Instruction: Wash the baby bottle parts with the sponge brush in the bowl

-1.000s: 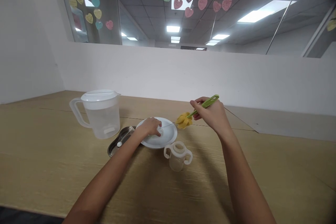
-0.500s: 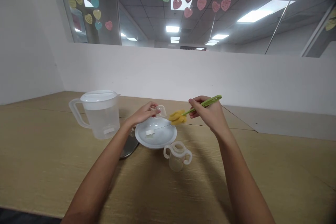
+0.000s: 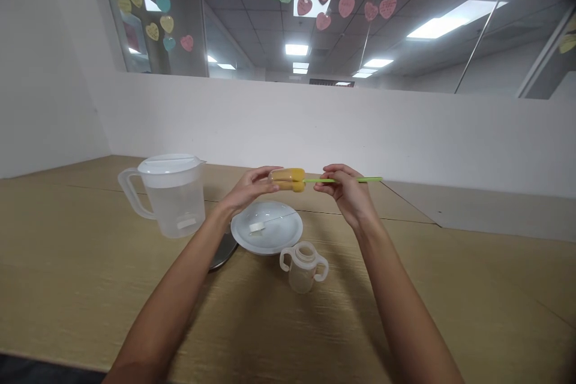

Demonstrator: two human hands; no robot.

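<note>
My left hand (image 3: pixel 246 188) grips a small clear plastic bottle cap (image 3: pixel 273 176), turned on its side with its mouth to the right. In my right hand (image 3: pixel 348 192) is a bottle brush (image 3: pixel 297 180) with a yellow sponge head and a thin green handle, held level. Part of the sponge sits inside the cap; the rest sticks out. Both hands are above the far side of a white bowl (image 3: pixel 288 240). A small white-topped piece (image 3: pixel 257 227) lies in the bowl. A two-handled baby bottle (image 3: pixel 302 273) without a lid stands upright in front of it.
A lidded translucent pitcher (image 3: pixel 173 198) stands to the left, its handle facing left. A dark round flat thing (image 3: pixel 224 253) lies partly under the bowl's left side, half hidden by my left forearm. A white wall (image 3: pixel 315 126) rises behind the table.
The brush has moved left and turned level, and its sponge has gone into the cap. My left hand has raised the cap slightly and tipped its mouth to the right.
</note>
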